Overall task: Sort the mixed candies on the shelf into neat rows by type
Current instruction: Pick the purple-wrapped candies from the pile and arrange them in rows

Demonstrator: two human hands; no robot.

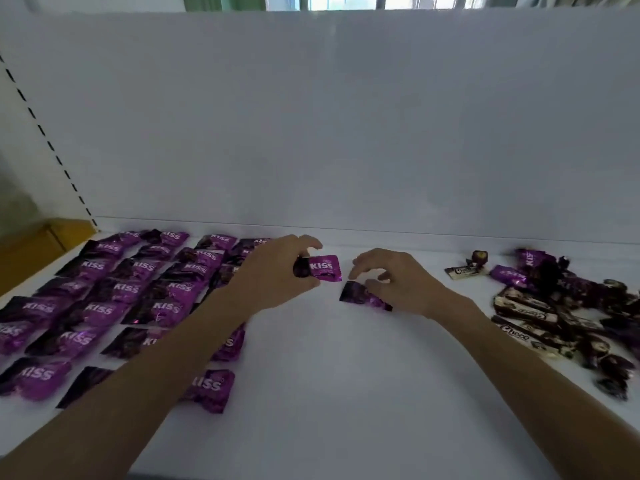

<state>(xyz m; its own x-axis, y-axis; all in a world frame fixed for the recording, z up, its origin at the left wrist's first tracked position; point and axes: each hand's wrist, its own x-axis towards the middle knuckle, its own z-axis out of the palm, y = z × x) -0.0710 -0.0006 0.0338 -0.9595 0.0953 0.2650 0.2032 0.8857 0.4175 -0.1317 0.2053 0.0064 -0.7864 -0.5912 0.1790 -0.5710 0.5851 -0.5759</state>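
Note:
Several purple KISS candies (121, 289) lie in rows on the left of the white shelf (329, 393). My left hand (273, 271) pinches one purple KISS candy (323, 267) near the shelf's back, just right of the rows. My right hand (398, 282) hovers with curled fingers over another purple candy (356, 294) lying flat on the shelf; its fingertips touch or nearly touch the wrapper. A mixed pile (571, 306) of dark Choco bars, purple candies and small round sweets lies at the right.
The shelf's white back panel (329, 133) rises right behind the candies. A slotted upright (45, 133) and a yellow surface (31, 251) stand at the left. One Choco bar (465, 271) and a round sweet (479, 256) lie apart from the pile.

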